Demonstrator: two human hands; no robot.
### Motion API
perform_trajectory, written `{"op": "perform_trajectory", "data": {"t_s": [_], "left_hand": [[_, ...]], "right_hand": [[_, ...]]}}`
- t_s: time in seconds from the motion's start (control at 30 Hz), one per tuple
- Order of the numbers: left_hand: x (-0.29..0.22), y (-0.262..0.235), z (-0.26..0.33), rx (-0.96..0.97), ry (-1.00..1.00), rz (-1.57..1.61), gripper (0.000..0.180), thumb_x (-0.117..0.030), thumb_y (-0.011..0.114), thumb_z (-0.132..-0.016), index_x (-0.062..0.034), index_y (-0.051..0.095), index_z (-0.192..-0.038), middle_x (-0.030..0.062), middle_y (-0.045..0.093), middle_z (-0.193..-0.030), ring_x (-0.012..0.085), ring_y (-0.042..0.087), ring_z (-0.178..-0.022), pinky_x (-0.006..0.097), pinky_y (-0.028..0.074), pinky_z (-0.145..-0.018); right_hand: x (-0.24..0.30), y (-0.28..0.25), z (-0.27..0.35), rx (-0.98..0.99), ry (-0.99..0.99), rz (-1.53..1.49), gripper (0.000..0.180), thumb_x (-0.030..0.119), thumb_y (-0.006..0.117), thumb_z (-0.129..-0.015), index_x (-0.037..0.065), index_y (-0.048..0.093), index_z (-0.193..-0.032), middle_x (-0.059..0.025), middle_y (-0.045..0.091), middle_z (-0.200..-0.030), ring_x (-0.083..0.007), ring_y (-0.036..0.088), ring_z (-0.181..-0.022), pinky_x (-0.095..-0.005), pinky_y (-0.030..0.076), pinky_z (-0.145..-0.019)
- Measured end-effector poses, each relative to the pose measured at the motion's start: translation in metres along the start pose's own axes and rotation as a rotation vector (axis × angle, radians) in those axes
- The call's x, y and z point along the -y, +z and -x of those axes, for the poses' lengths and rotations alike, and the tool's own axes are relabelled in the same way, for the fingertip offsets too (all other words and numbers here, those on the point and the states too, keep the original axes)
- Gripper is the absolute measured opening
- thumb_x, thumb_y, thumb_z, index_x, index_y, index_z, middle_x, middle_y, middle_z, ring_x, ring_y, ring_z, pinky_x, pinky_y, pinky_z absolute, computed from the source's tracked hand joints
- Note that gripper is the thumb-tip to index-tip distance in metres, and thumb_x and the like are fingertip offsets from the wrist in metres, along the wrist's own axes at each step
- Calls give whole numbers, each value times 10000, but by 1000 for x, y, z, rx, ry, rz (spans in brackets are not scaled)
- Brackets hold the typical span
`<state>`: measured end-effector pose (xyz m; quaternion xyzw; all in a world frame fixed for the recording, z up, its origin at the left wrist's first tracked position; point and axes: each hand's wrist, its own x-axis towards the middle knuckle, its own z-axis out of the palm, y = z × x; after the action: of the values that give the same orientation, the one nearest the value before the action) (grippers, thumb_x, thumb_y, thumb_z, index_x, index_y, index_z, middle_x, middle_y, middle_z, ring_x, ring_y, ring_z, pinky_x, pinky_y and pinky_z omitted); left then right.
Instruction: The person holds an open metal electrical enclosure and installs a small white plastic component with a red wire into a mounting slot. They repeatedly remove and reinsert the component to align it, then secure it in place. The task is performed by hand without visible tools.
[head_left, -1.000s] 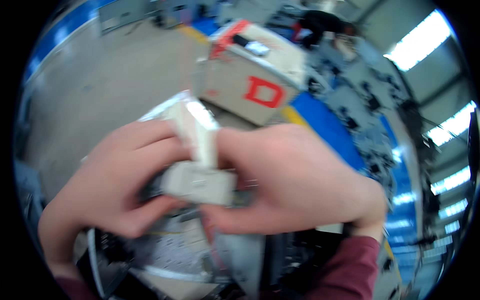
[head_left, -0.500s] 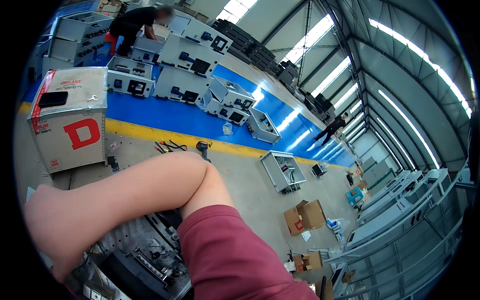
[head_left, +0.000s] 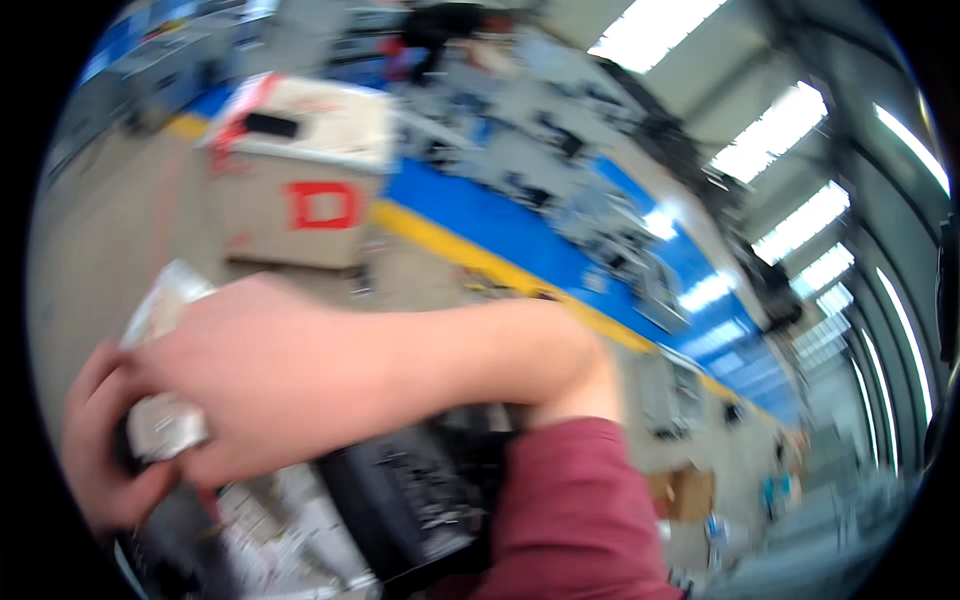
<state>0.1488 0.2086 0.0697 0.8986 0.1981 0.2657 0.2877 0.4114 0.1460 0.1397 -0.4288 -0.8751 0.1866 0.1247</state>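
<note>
My right arm, in a maroon sleeve, bends at the elbow and reaches across to the left. My right hand (head_left: pixel 240 365) has its fingers curled around a small silvery-white piece with a dark edge (head_left: pixel 166 428); blur hides its exact kind. Behind the knuckles a whitish sheet or bag (head_left: pixel 168 300) shows in part. Under the forearm stands a black assembly with metal parts (head_left: pixel 415 500), partly covered by my arm. Beside it, below the hand, lie white crumpled papers or wrappings (head_left: pixel 300 535). My left hand cannot be made out.
A large carton (head_left: pixel 285 215) with a red mark stands ahead, a black phone (head_left: pixel 271 124) on its top. Grey metal cabinets (head_left: pixel 520 135) line the blue floor strip, where a person in dark clothing (head_left: pixel 440 25) bends. An open cardboard box (head_left: pixel 690 492) sits at right.
The view has swung left and blurred, so the carton appears farther right. My right hand, partly cut off before, now shows its curled fingers and the silvery-white piece.
</note>
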Motion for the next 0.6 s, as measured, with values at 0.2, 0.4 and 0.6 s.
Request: {"op": "perform_trajectory", "data": {"t_s": [0.2,0.4,0.6], "left_hand": [[5,-11,-14,138,216,-25,446,-197,910,-779,-23,720,-1143,196,689,-1363,414,689,-1182,471,573,-972],[18,-9,5,141,137,29,465,-157,892,-784,-19,704,-1186,167,714,-1365,387,692,-1200,461,571,-980],[7,-5,-2,135,155,-9,479,-164,899,-780,-26,702,-1193,161,703,-1380,380,699,-1202,454,576,-975]], "right_hand": [[8,12,7,-2,159,-29,362,215,889,-805,65,720,-1087,-129,761,-879,-359,763,-822,-414,596,-715],[17,20,-8,-5,210,-85,379,233,943,-761,43,688,-966,-86,709,-792,-209,710,-672,-313,554,-630],[12,14,3,9,199,-83,400,249,948,-760,39,681,-971,-80,725,-807,-200,723,-682,-303,565,-637]]}}
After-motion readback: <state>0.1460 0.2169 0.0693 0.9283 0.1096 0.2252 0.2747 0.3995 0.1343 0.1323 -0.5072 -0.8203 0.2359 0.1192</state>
